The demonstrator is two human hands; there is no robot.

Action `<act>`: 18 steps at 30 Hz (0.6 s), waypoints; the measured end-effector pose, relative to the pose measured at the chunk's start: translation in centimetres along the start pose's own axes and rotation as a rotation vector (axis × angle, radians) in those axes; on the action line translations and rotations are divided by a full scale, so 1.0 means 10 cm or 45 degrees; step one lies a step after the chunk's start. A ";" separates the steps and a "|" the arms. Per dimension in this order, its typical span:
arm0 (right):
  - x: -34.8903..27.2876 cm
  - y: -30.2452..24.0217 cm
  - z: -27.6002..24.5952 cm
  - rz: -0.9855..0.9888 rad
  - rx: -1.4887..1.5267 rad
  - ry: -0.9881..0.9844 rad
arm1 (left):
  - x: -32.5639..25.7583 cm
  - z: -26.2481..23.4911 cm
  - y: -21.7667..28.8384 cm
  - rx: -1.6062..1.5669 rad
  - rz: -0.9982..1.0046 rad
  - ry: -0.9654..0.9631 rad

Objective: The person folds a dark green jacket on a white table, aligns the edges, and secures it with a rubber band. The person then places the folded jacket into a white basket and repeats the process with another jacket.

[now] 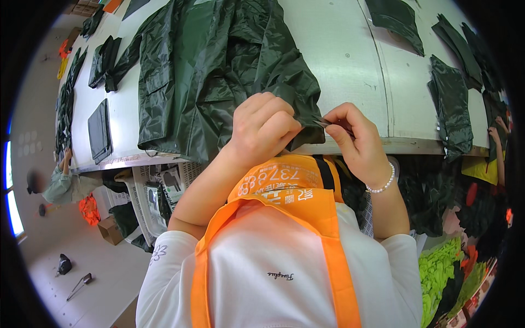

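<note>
Now we pinch the garment (219, 71) hem at the table (350, 65) near edge: left hand (262, 128) fisted on fabric, right hand (350, 134) gripping a small tool (328, 123). Garment runs away from us.

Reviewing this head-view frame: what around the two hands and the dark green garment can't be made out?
- Small tool in the right hand: mostly hidden by its fingers; its kind can't be told.
- Garment edge under the left hand: covered by the fist, so the grip is unclear.
- Dark green garment: its top is cut off by the picture's upper edge.
- Table front below the hands: blocked by the orange apron.
</note>
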State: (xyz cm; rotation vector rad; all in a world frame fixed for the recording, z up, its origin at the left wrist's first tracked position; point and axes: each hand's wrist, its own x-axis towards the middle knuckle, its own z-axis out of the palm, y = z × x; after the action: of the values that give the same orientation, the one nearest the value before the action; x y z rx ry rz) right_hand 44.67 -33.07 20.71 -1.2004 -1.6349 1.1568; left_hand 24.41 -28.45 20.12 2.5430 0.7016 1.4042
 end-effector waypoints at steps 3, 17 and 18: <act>0.01 -0.06 0.00 0.028 -0.028 -0.004 | -0.02 0.02 0.00 -0.005 -0.001 0.019; 0.10 0.04 0.00 0.065 0.237 0.008 | -0.02 0.05 0.01 0.005 0.021 -0.015; 0.10 0.05 0.00 0.028 0.205 0.022 | -0.02 0.05 0.01 0.006 0.017 -0.016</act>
State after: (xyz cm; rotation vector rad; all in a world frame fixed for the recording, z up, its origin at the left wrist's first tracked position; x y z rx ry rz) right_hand 44.53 -32.02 20.29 -1.1245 -1.4890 1.2631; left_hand 24.75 -28.55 19.71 2.5623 0.6881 1.3912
